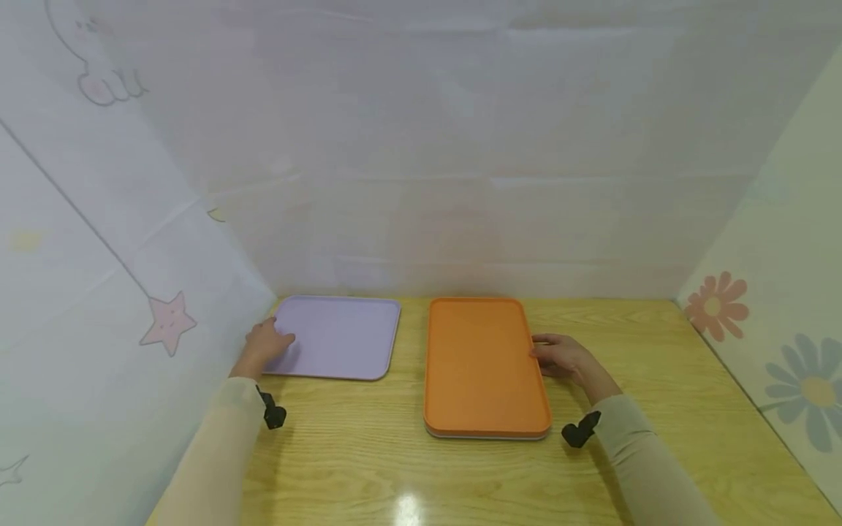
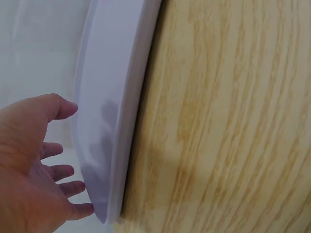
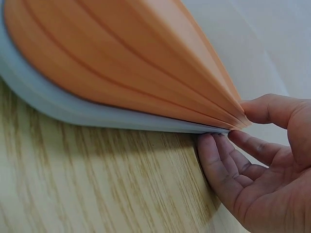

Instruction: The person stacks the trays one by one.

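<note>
A flat lilac tray (image 1: 338, 337) lies on the table at the left. My left hand (image 1: 266, 342) is at its left end, thumb apart from the loosely bent fingers, fingertips right at the rim in the left wrist view. An orange tray (image 1: 483, 365) stands lengthwise right of the middle, stacked on a pale grey tray (image 3: 53, 104). My right hand (image 1: 566, 358) is at the right long side of this stack. Its thumb (image 3: 269, 108) presses the orange rim from above and the index finger meets the edge from below, while other fingers reach under the grey tray.
The wood-grain table (image 1: 355, 453) ends at a pale sheet wall (image 1: 460, 183) behind the trays. Side walls with printed stars and flowers (image 1: 717, 307) close in left and right. A small black device (image 1: 582, 429) sits on each wrist.
</note>
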A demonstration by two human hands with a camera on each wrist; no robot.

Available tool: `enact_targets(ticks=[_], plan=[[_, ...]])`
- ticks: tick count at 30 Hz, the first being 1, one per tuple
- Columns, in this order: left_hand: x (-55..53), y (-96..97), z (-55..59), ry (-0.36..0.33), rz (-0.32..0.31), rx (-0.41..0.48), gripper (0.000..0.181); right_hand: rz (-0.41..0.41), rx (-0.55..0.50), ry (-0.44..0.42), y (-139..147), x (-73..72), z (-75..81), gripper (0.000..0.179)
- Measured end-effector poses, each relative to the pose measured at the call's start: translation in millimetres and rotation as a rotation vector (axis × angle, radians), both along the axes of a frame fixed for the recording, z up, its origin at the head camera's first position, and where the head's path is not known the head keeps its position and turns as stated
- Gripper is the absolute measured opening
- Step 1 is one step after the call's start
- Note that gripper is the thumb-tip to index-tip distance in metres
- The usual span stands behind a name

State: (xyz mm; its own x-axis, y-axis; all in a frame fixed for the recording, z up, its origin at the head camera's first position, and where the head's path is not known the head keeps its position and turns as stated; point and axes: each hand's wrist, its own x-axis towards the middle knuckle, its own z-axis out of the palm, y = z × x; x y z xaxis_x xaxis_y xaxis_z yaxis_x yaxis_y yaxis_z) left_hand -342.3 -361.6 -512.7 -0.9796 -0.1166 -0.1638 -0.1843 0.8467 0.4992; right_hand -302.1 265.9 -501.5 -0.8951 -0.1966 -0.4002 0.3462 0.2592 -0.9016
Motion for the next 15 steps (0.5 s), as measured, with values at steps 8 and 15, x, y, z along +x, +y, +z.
enact_targets(ticks=[8, 15], plan=[[8.2, -0.2, -3.9, -0.034, 0.05, -0.043, 0.083, -0.008, 0.029, -0.002, -2.1, -0.8, -0.6, 0.066], [10.7, -3.1, -7.7, -0.03, 0.06, -0.102, 0.077, -0.012, 0.042, -0.001, -0.1, -1.6, -2.1, 0.065]])
